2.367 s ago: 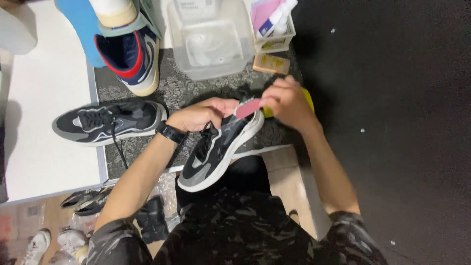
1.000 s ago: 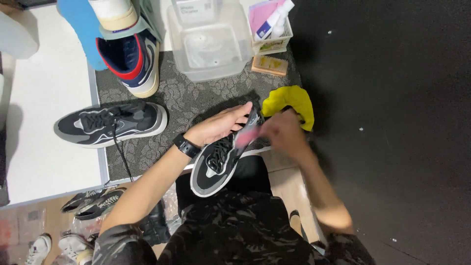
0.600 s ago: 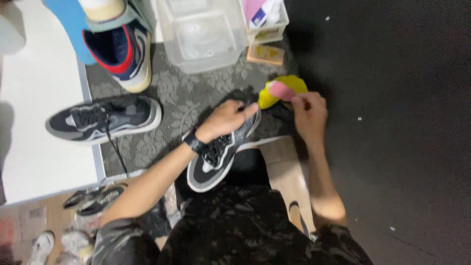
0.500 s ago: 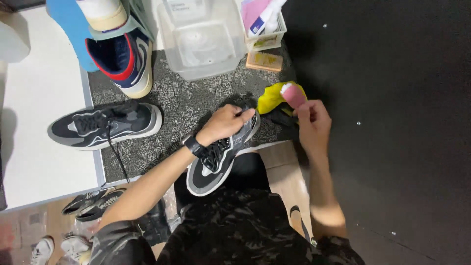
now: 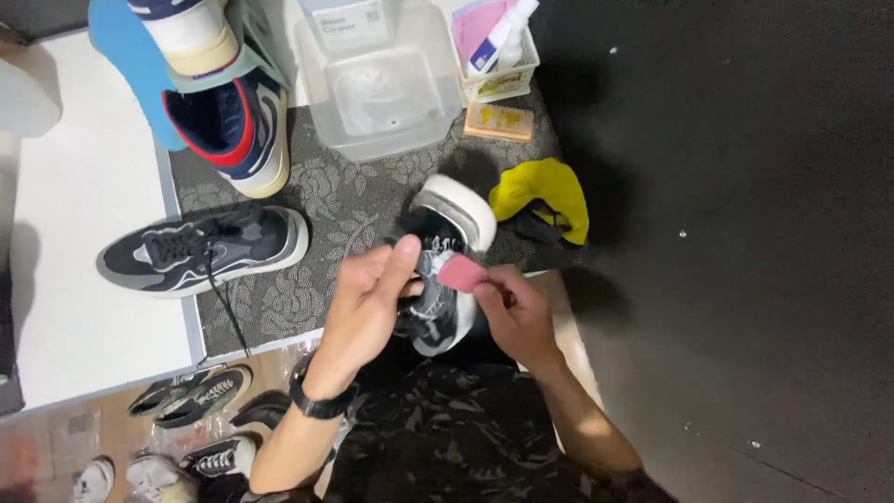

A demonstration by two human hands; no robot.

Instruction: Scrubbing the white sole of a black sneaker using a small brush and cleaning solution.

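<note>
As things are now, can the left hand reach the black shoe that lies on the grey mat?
Probably not at once. The left hand is gripping the upturned sneaker, so it is occupied. The path to the black shoe on the mat looks free otherwise.

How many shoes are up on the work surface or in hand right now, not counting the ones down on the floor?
3: a grey-black sneaker held in the left hand, its mate lying on the patterned mat, and a navy-red sneaker at top left. Others may be out of frame.
</note>
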